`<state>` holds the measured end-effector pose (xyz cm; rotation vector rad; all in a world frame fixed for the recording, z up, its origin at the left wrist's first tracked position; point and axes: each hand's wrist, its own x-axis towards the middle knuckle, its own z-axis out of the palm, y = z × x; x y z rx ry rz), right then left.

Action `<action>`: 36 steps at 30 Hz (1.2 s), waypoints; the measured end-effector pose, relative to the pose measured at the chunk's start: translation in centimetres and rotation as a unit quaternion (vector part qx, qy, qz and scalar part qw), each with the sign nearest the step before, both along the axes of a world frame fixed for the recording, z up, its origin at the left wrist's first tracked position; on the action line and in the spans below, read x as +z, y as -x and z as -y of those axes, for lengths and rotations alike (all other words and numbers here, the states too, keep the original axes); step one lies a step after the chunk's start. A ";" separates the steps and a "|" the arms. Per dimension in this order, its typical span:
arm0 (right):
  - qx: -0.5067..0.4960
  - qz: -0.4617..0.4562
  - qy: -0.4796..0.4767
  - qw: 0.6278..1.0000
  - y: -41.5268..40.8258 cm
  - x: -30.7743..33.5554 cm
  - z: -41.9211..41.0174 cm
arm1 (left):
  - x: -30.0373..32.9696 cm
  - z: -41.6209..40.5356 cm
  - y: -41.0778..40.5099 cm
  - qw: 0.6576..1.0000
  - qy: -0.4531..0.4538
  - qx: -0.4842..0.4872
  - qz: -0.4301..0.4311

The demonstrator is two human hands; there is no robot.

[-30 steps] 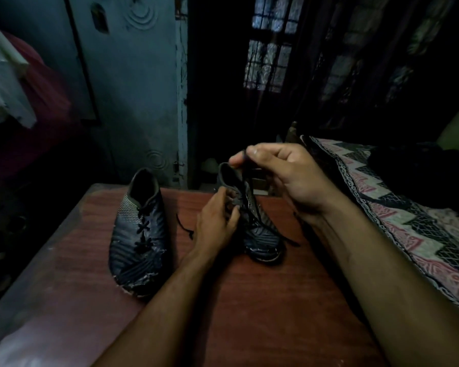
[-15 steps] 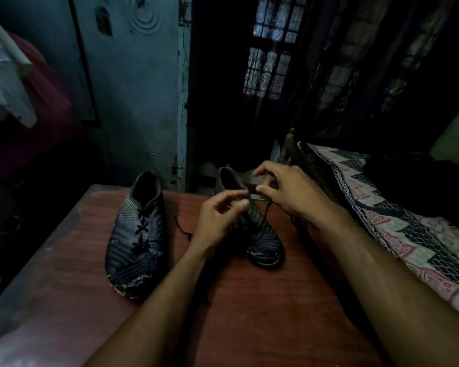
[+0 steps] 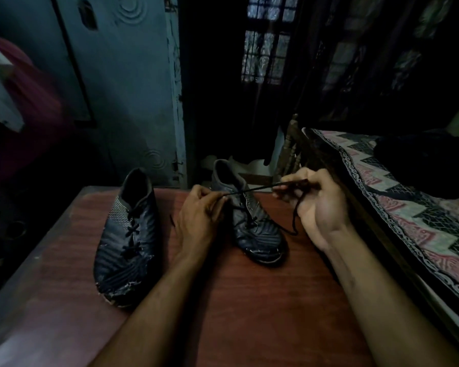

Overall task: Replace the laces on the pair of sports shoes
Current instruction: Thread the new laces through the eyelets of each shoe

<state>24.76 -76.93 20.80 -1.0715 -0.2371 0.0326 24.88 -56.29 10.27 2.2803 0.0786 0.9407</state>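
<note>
Both hands pinch one black lace (image 3: 252,190) stretched between them: left hand (image 3: 199,215) and right hand (image 3: 316,205) apart, above the right-side shoe (image 3: 255,229).

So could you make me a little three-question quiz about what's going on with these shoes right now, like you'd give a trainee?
1. True or false: the shoe on the left is being handled.
2. Which shoe is the black lace being worked on? A) the left one B) the shoe on the right C) neither
3. Fill in: both shoes stand on a reddish-brown wooden ____.

Key
1. False. It lies untouched on the table.
2. B. The left hand pinches the lace over that shoe, and the right hand has a grip on its other stretch, pulled taut between them.
3. Table.
</note>
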 end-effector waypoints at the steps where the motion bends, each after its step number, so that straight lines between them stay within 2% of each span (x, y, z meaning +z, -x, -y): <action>1: 0.016 -0.019 -0.062 0.998 0.0 -0.1 0.2 | 0.0 -0.1 0.1 1.000 0.014 0.005 -0.003; 2: 0.031 -0.030 -0.098 0.994 0.0 0.0 0.3 | 0.0 -0.1 0.2 1.000 0.031 0.002 -0.003; 4: 0.047 -0.037 -0.085 0.995 -0.3 -0.7 0.7 | -0.1 0.0 0.0 0.998 0.062 -0.014 0.014; 7: 0.054 -0.056 -0.014 0.997 -0.9 -3.1 0.6 | -0.1 0.3 -0.1 0.991 0.127 -0.024 0.045; 9: 0.008 -0.029 0.101 0.994 -1.4 -5.3 0.4 | 0.0 0.6 -0.1 0.986 0.157 -0.028 0.055; 10: -0.013 0.014 0.196 0.980 -1.6 -6.1 0.4 | 0.1 0.9 0.0 0.984 0.165 -0.032 0.062; 12: -0.009 0.111 0.383 0.917 -1.9 -7.0 0.6 | 0.2 1.3 0.0 0.979 0.187 -0.052 0.069; 13: 0.017 0.139 0.452 0.881 -1.8 -6.9 0.6 | 0.3 1.3 0.0 0.976 0.196 -0.059 0.075; 15: 0.067 0.172 0.528 0.829 -1.5 -6.5 0.9 | 0.2 1.3 -0.1 0.974 0.204 -0.063 0.079; 17: 0.102 0.188 0.542 0.813 -1.2 -6.0 1.0 | 0.1 1.0 -0.3 0.974 0.204 -0.060 0.079; 23: 0.087 0.196 0.435 0.875 -1.2 -5.4 1.7 | 0.2 1.4 -0.1 0.969 0.227 -0.074 0.059; 26: 0.053 0.215 0.455 0.862 -1.5 -6.3 1.1 | 0.3 1.4 0.0 0.957 0.271 -0.099 0.039; 30: -0.055 0.234 0.461 0.854 -2.3 -7.9 0.6 | 0.6 1.4 0.2 0.962 0.257 -0.094 -0.006; 32: -0.095 0.236 0.469 0.845 -2.5 -8.5 0.5 | 0.8 1.5 0.9 0.955 0.278 -0.100 -0.036; 34: -0.086 0.239 0.484 0.837 -2.3 -8.8 0.3 | 1.4 1.9 1.3 0.950 0.286 -0.104 -0.070; 36: -0.061 0.240 0.513 0.822 -2.2 -9.2 -0.1 | 2.1 2.3 1.5 0.960 0.242 -0.113 -0.088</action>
